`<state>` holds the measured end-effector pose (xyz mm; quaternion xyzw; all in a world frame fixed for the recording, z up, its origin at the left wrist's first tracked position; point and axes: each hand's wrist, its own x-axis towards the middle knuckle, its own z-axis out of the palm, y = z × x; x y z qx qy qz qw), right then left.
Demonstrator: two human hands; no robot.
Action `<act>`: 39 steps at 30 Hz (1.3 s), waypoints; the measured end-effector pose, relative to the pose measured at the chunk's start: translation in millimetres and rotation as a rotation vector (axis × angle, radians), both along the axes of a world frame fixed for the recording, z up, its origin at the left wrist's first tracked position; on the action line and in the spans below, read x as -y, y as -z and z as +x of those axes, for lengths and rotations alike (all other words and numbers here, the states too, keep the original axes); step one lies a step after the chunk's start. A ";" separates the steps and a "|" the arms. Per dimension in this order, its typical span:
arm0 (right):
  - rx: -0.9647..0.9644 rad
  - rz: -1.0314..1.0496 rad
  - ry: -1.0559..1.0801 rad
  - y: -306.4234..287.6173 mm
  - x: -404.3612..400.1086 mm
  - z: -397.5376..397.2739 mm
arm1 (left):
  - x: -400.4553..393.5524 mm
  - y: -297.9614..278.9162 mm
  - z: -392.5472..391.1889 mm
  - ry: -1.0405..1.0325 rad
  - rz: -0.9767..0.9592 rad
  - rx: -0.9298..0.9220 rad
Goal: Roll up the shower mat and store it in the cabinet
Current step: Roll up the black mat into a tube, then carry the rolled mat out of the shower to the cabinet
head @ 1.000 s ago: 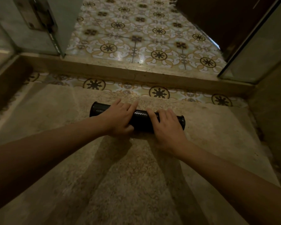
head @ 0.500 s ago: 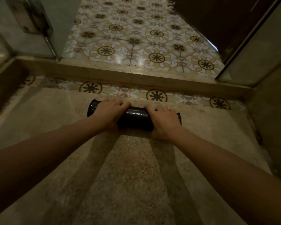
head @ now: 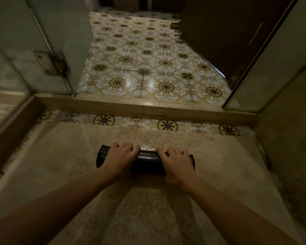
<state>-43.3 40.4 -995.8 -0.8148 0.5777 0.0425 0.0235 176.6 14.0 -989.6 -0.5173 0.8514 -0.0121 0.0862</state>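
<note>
The shower mat [head: 147, 160] is a tight, dark, glossy roll lying crosswise on the speckled beige shower floor, a short way before the strip of patterned tiles. My left hand [head: 119, 159] curls over the roll's left part, with only the left end sticking out. My right hand [head: 177, 164] grips the right part, fingers wrapped over the top, close to the right end. Only the stretch of roll between my hands and its two ends show.
A raised stone threshold [head: 145, 107] crosses ahead, with the patterned tile floor [head: 148, 59] beyond it. An open glass door with a metal hinge [head: 50, 64] stands at the left. At the right are a glass panel [head: 272, 71] and a dark wooden door [head: 219, 36].
My fingers lay flat and spread on the roll a second ago; now both hands are curled around it. The view has lifted, showing more of the floor beyond the threshold.
</note>
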 end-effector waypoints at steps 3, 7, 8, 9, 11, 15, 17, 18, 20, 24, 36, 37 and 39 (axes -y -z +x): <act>0.005 0.010 -0.012 -38.0 -23.4 2.2 | -24.6 -39.9 2.2 0.007 0.028 -0.015; -0.031 0.017 -0.001 -122.9 -34.3 5.4 | -40.4 -122.7 7.4 -0.015 0.052 -0.064; -0.031 0.031 0.003 -147.4 -35.0 6.7 | -41.9 -146.0 8.1 -0.021 0.062 -0.075; -0.033 0.035 0.001 -168.9 -36.8 7.2 | -44.2 -167.5 8.8 -0.024 0.064 -0.081; -0.042 0.019 -0.002 -216.4 -39.5 10.4 | -47.5 -213.3 12.0 -0.026 0.048 -0.093; -0.033 -0.001 0.013 -316.2 -49.1 16.6 | -55.8 -311.4 18.9 -0.022 0.035 -0.114; -0.011 -0.004 0.028 -368.6 -55.4 19.0 | -61.3 -364.9 21.1 -0.030 0.027 -0.106; 0.006 -0.014 0.026 -392.8 -58.4 20.4 | -64.1 -390.3 23.4 -0.033 0.016 -0.115; 0.003 -0.023 0.024 -442.6 -65.9 24.1 | -70.7 -440.6 26.3 -0.040 0.005 -0.100; 0.015 -0.029 0.022 -543.4 -77.5 31.3 | -83.9 -542.7 31.7 -0.056 0.009 -0.104; 0.020 -0.095 0.005 -797.6 -130.5 50.0 | -137.5 -797.1 51.1 -0.045 -0.032 -0.101; 0.018 -0.105 0.004 -813.5 -134.4 51.3 | -141.3 -813.0 53.2 -0.043 -0.038 -0.101; 0.011 -0.123 0.002 -843.6 -140.2 53.8 | -147.1 -842.9 57.2 -0.034 -0.062 -0.101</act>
